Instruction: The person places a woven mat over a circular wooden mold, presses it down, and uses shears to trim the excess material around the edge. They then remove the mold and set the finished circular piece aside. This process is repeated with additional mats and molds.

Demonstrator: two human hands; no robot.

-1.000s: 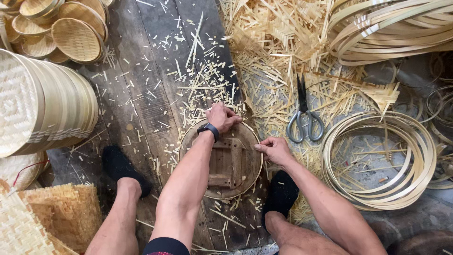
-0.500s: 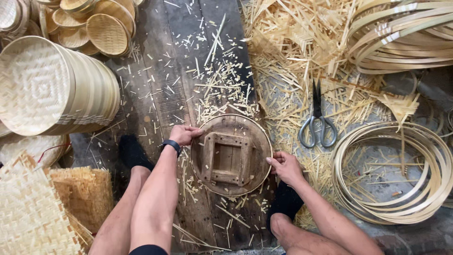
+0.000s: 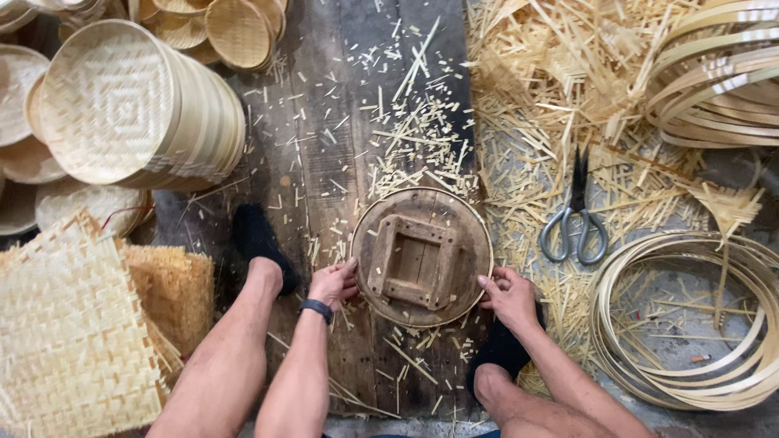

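Floorboards littered with bamboo scraps carry a round form [image 3: 422, 257]. Left hand [image 3: 333, 284] pinches its rim at 8 o'clock, right hand [image 3: 509, 297] at 4; scissors [image 3: 576, 212] lie at 2.

Round form [image 3: 422, 256] was worn, matt grey-brown wood, rough-grained, with a pale bamboo strip round its rim. Floor planks [image 3: 324, 146] were dark, weathered wood, scuffed and matt. Scissors [image 3: 574, 219] were dull grey metal with black blades. Woven trays [image 3: 122, 105] and mats [image 3: 73, 332] were pale split bamboo, matt with a ribbed weave. Bamboo hoops [image 3: 690, 324] looked smooth with a slight sheen. Offcuts [image 3: 552, 105] were dry and splintery.
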